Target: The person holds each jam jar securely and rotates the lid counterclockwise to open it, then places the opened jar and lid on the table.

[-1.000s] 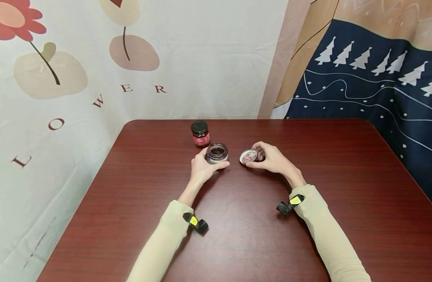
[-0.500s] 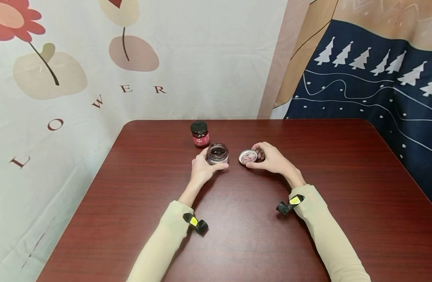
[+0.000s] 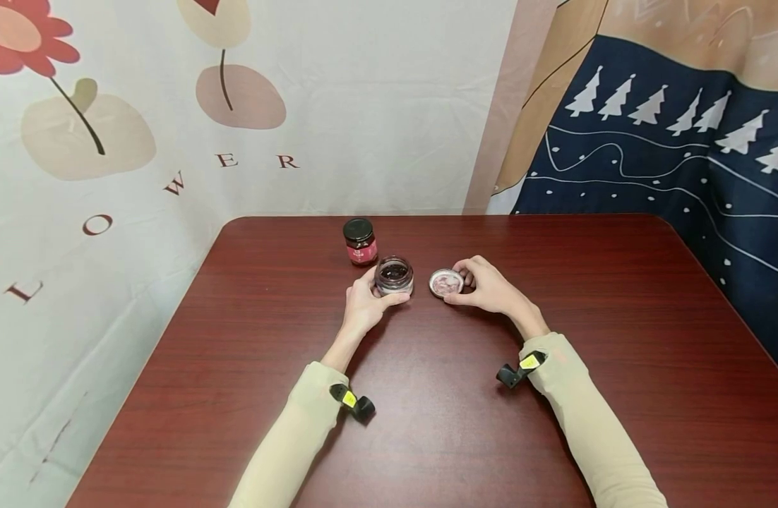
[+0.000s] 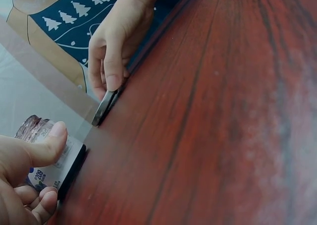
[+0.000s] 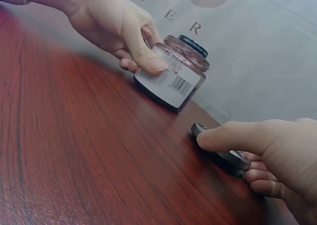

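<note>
Fingers and thumb of my left hand [image 3: 363,305] grip a lidless glass jar [image 3: 395,285] around its side. Dark contents show through its mouth in the head view, and the right wrist view shows a white label [image 5: 171,84] with a barcode. To the right, my right hand [image 3: 488,286] pinches the jar's lid [image 3: 446,283] by its edge, with the pale, stained underside facing up. The lid [image 4: 103,109] is very low over the table; whether it touches is hard to tell. A short gap separates lid and jar.
Behind the left hand stands a second jar [image 3: 361,242] with a black lid and pink label. Both rest on a dark red wooden table [image 3: 427,423]. A printed cloth [image 3: 376,106] hangs behind the table's far edge. Each sleeve carries a small black wrist camera [image 3: 353,402].
The jar in the left hand has shifted slightly to the right. The lid in the right hand has tipped a little flatter, its underside showing more. The second jar stays put.
</note>
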Action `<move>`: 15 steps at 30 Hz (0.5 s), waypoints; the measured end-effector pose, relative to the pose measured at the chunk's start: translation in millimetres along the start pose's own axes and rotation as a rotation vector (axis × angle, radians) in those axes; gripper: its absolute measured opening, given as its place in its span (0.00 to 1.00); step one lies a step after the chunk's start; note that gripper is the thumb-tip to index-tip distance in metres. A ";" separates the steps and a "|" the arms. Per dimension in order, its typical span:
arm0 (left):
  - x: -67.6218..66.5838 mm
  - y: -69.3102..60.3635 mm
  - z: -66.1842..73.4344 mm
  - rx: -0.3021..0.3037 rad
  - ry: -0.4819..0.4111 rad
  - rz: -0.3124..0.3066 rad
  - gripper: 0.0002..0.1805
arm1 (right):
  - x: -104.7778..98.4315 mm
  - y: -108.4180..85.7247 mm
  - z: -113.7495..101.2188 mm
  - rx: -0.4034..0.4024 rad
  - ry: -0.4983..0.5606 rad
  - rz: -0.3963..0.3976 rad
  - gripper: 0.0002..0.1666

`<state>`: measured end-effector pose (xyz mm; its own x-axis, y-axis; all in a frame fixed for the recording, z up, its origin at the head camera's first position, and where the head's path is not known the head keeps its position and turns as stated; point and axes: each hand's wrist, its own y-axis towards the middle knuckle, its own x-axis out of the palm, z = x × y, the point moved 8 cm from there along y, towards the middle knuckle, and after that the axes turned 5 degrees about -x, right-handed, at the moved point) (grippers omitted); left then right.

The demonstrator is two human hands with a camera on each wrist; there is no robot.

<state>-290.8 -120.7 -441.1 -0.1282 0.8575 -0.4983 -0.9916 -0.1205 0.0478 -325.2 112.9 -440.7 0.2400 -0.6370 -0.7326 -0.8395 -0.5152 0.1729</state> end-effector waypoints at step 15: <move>-0.1 1.9 -2.1 0.003 0.022 -0.007 0.37 | 0.8 0.5 2.3 -0.008 -0.015 0.010 0.35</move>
<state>-292.7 -122.1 -442.8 -0.1206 0.8470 -0.5177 -0.9925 -0.1130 0.0464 -326.5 113.5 -442.7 0.2242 -0.6336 -0.7405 -0.8380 -0.5132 0.1853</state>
